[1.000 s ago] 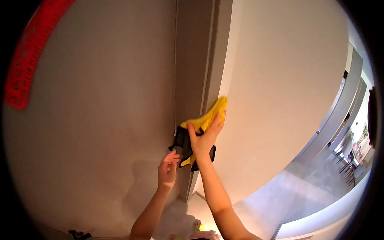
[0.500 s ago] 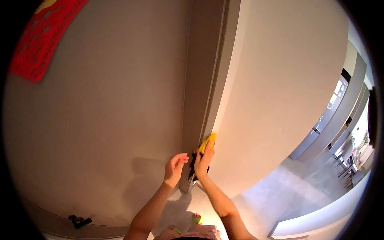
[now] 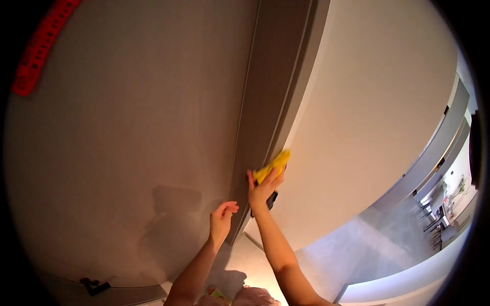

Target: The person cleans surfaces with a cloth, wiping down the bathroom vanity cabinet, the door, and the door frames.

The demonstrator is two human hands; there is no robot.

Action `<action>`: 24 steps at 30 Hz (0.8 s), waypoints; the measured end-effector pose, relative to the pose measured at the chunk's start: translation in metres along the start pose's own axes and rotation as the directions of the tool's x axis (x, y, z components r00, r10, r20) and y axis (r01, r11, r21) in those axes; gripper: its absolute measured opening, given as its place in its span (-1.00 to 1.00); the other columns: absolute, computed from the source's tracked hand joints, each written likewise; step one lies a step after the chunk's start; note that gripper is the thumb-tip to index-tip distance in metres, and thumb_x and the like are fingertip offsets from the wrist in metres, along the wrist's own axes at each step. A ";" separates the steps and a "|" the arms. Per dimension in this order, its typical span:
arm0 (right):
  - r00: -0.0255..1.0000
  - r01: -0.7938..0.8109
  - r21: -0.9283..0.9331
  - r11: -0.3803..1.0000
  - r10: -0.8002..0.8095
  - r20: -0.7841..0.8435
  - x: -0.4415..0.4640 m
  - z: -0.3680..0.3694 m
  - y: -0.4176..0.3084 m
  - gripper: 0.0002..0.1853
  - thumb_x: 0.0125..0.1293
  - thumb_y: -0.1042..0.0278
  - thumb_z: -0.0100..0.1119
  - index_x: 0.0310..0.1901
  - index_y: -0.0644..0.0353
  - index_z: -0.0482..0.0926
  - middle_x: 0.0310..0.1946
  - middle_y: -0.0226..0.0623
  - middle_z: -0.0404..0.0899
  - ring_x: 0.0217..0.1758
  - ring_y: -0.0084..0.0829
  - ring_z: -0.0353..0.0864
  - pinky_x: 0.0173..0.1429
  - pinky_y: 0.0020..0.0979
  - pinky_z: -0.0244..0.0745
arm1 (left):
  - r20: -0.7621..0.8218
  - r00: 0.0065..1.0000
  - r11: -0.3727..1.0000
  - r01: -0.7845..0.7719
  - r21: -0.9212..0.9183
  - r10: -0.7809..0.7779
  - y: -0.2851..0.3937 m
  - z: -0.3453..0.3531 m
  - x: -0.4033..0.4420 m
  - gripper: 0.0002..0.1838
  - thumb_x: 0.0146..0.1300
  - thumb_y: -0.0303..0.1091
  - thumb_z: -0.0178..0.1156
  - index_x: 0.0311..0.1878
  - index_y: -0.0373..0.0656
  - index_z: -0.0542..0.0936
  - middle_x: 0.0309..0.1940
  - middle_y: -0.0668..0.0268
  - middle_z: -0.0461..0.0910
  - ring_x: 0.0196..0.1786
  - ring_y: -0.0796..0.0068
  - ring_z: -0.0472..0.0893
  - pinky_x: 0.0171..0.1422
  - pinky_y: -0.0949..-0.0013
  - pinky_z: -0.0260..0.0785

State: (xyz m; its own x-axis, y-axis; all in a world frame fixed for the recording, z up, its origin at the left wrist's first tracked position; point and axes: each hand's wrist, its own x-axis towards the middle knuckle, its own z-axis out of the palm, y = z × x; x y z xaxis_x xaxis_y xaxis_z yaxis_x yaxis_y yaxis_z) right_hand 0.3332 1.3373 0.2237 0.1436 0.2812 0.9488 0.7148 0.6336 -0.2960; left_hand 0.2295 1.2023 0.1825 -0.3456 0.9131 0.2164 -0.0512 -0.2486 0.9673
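Yellow-and-black cloth (image 3: 272, 167) is under the right hand (image 3: 262, 194), grasped against the door frame (image 3: 266, 102); the left hand (image 3: 221, 219) is released.

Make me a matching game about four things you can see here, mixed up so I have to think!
Things:
1. yellow and black cloth
2. red patterned strip
3. black angled object
4. bare left hand

Places and states:
A. low down at the picture's left
B. empty, fingers loosely bent
C. under the right hand
D. high up at the picture's left

Right pairs: 1-C, 2-D, 3-A, 4-B
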 end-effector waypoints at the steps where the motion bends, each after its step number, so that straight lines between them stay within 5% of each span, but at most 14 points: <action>1: 0.996 -0.045 0.008 0.999 0.045 0.078 -0.034 -0.002 0.011 0.13 0.17 0.29 0.52 0.58 0.17 -0.14 0.52 0.37 -0.13 0.51 0.34 0.07 0.48 0.15 0.09 | 0.007 1.000 1.000 0.022 0.000 -0.022 -0.001 0.004 0.000 -0.75 0.52 -0.48 -0.03 0.05 -0.24 0.64 -0.15 0.26 0.71 -0.09 0.51 0.66 0.05 0.44 0.47; 5: 0.937 -0.200 0.007 0.980 0.190 0.294 -0.145 -0.036 0.043 0.05 0.22 0.35 0.44 0.58 0.21 -0.11 0.49 0.32 0.02 0.48 0.28 0.15 0.47 0.08 0.16 | 0.001 1.000 1.000 0.025 -0.010 -0.025 -0.008 0.022 -0.010 -0.73 0.54 -0.44 -0.05 0.06 -0.24 0.64 -0.13 0.26 0.71 -0.06 0.49 0.67 0.07 0.41 0.47; 7: 0.717 -0.375 -0.018 0.927 0.303 0.627 -0.179 -0.056 0.076 -0.08 0.26 0.45 0.36 0.56 0.24 0.01 0.41 0.22 0.25 0.41 0.19 0.30 0.44 -0.05 0.26 | -0.008 0.999 0.999 0.034 0.009 -0.034 -0.006 0.026 -0.021 -0.73 0.54 -0.43 -0.05 0.08 -0.25 0.63 -0.12 0.25 0.72 -0.05 0.49 0.67 0.08 0.42 0.47; 10: 0.767 -0.358 0.119 0.926 0.219 0.603 -0.136 -0.091 0.056 -0.18 0.26 0.53 0.30 0.52 0.28 0.11 0.35 0.17 0.36 0.32 0.19 0.42 0.34 -0.09 0.36 | -0.045 0.997 0.998 0.059 0.027 -0.058 -0.006 0.028 -0.024 -0.76 0.52 -0.45 0.01 0.07 -0.32 0.62 -0.12 0.18 0.72 -0.05 0.44 0.68 0.12 0.45 0.48; 12: 0.801 -0.279 0.174 0.944 0.129 0.585 -0.066 -0.107 0.023 -0.22 0.23 0.50 0.35 0.47 0.21 0.22 0.35 0.17 0.37 0.32 0.18 0.42 0.34 -0.07 0.33 | -0.151 0.985 0.994 -0.074 0.082 0.086 -0.027 0.031 -0.031 -0.75 0.52 -0.45 0.00 0.11 -0.31 0.60 -0.08 0.19 0.72 0.00 0.41 0.68 0.12 0.44 0.48; 14: 0.895 0.258 0.319 0.912 -0.350 0.277 0.031 -0.101 -0.002 -0.22 0.17 0.47 0.42 0.43 0.10 0.29 0.39 0.15 0.34 0.32 0.10 0.44 0.35 -0.08 0.28 | -0.121 0.990 0.995 -0.071 0.068 0.079 -0.007 0.042 -0.036 -0.70 0.53 -0.41 0.02 0.22 -0.25 0.55 0.02 0.21 0.70 0.09 0.41 0.64 0.20 0.41 0.44; 16: 0.851 0.456 0.198 0.868 -0.490 0.187 0.115 -0.086 -0.035 -0.16 -0.19 0.52 0.46 0.30 -0.03 0.53 0.44 0.04 0.35 0.32 0.06 0.40 0.33 -0.14 0.30 | 0.023 0.993 0.993 -0.116 -0.025 0.116 0.013 0.056 -0.033 -0.64 0.53 -0.36 0.05 0.32 -0.18 0.50 0.12 0.23 0.66 0.18 0.45 0.58 0.29 0.38 0.37; 18: 0.800 0.532 0.137 0.835 -0.549 0.243 0.180 -0.070 -0.057 -0.11 -0.20 0.47 0.49 0.33 -0.18 0.50 0.47 -0.09 0.29 0.40 0.06 0.34 0.42 -0.06 0.26 | 0.082 0.987 0.990 -0.139 -0.014 0.139 0.016 0.066 -0.029 -0.59 0.54 -0.33 0.06 0.39 -0.14 0.46 0.16 0.24 0.64 0.20 0.50 0.54 0.34 0.38 0.31; 20: 0.770 0.582 -0.064 0.811 -0.524 0.364 0.206 -0.061 -0.074 -0.17 -0.12 0.35 0.52 0.33 -0.09 0.50 0.48 -0.06 0.26 0.49 0.07 0.24 0.48 -0.02 0.21 | 0.084 0.996 0.995 -0.036 -0.091 0.044 0.008 0.072 -0.020 -0.61 0.54 -0.34 0.06 0.37 -0.14 0.47 0.14 0.23 0.65 0.13 0.52 0.55 0.29 0.40 0.34; 23: 0.701 0.638 -0.093 0.764 -0.527 0.480 0.180 -0.039 -0.070 -0.20 -0.07 0.14 0.52 0.29 0.15 0.50 0.47 0.05 0.24 0.56 0.08 0.15 0.53 0.01 0.14 | -0.018 0.999 0.998 -0.038 -0.043 0.037 -0.026 0.056 -0.010 -0.68 0.52 -0.40 0.08 0.28 -0.16 0.54 0.05 0.22 0.69 -0.02 0.54 0.60 0.12 0.44 0.43; 24: 0.644 0.679 -0.087 0.729 -0.535 0.547 0.158 -0.032 -0.064 -0.36 0.11 0.16 0.38 0.25 0.20 0.54 0.47 0.08 0.25 0.55 0.08 0.17 0.52 0.01 0.15 | -0.072 0.997 0.999 -0.018 -0.035 0.016 -0.047 0.047 -0.011 -0.70 0.51 -0.42 0.08 0.24 -0.17 0.56 0.01 0.23 0.71 -0.07 0.54 0.61 0.06 0.45 0.46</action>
State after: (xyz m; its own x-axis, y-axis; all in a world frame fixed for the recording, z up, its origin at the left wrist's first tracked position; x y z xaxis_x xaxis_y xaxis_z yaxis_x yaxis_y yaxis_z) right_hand 0.3316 1.3181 0.3961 -0.6642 0.2364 0.7092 0.6781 0.5898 0.4385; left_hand 0.2798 1.2188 0.1412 -0.4132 0.8833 0.2215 -0.0778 -0.2766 0.9578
